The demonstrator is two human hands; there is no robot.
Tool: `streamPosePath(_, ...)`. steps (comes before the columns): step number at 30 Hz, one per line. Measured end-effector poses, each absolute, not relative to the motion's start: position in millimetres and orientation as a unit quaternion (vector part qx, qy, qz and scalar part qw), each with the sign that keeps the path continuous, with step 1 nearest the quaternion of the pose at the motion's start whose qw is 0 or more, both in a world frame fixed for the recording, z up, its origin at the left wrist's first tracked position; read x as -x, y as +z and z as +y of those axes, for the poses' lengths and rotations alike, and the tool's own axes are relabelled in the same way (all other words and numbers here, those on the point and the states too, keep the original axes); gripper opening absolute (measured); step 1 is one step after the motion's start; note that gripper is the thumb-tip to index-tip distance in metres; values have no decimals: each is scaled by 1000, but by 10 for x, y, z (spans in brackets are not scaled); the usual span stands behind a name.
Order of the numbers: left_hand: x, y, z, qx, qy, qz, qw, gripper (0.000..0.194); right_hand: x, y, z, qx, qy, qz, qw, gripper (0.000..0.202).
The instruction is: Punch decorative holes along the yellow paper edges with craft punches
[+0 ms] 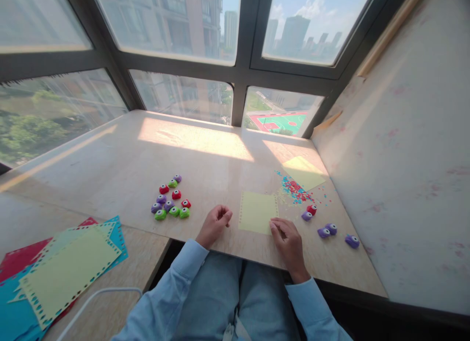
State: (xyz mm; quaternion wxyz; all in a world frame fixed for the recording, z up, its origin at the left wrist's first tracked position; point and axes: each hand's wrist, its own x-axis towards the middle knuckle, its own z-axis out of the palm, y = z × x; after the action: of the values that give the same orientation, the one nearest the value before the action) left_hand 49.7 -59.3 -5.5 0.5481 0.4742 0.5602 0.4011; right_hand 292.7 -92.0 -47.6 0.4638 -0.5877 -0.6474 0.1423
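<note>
A small pale yellow sheet of paper (pixel 257 212) lies on the table before me, with punched holes down its left and right edges. My right hand (pixel 288 238) is at the sheet's lower right edge, thumb and fingers pinched on it. Left of the sheet, and apart from it, my left hand (pixel 216 223) rests by the table's front edge, its fingers curled in; nothing shows in them. To its left sits a group of small red, green and purple eye-topped paper punches (pixel 169 205). More punches, a red one (pixel 312 210) and several purple ones (pixel 323 232), lie right of my right hand.
Red and blue paper confetti (pixel 295 190) is scattered beyond the sheet, beside another yellow sheet (pixel 304 172). Punched yellow, blue and red sheets (pixel 73 267) are piled at the lower left, near a white cable (pixel 106 289). Windows stand behind; a wall (pixel 414 174) bounds the right.
</note>
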Motion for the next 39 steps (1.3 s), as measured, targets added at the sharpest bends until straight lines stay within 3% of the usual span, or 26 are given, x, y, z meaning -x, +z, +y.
streamPosePath(3, -471, 43, -570, -253, 445, 432, 742, 15, -2923, -466, -919, 587, 147, -643, 469, 21)
streamPosePath(7, -486, 98, -556, -71, 446, 332, 828, 11, -2921, -462, -917, 587, 145, -640, 474, 20)
streamPosePath(13, -586, 71, -542, -6, 437, 338, 834, 25, -2916, -475, -917, 587, 139, -645, 469, 19)
streamPosePath(23, -730, 114, -592, -94, 410, 385, 821, 37, -2855, -341, -969, 552, 72, -666, 496, 15)
streamPosePath(39, -908, 23, -843, -107, 411, 350, 835, 31, -2233, -166, -1025, 498, 157, -729, 442, 17)
